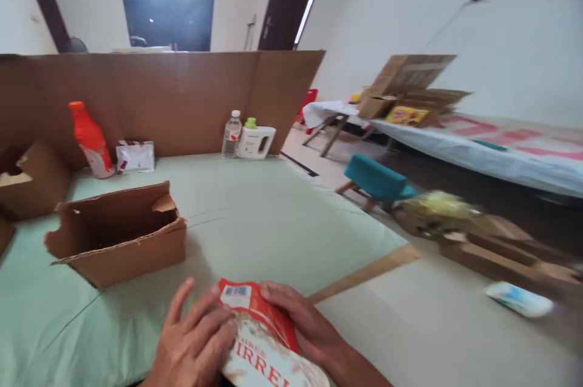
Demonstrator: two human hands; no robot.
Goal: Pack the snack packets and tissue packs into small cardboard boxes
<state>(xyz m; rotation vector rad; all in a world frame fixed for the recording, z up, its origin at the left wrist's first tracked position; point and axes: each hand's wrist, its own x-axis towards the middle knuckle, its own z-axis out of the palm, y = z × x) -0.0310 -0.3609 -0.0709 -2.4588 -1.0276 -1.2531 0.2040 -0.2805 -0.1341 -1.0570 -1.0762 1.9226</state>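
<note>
A red and white snack bag [262,338] with a barcode and large red letters is held low in front of me, near the bottom edge of the view. My right hand [300,320] grips its right side, thumb on top. Over the bag's left side lie the fingers of my left hand [195,335], with one finger lifted off; its thumb is hidden. Just beyond my left hand, an open-topped cardboard box [132,259] stands on the pale green table cover [255,217], apart from both hands.
By the cardboard screen [182,101] stand an orange-red bottle [91,141], a white pouch [135,157], a clear bottle [232,135] and a white jug [255,141]. Another cardboard box [36,186] sits at left. Right of the table are a teal stool [380,177] and a white packet [519,299].
</note>
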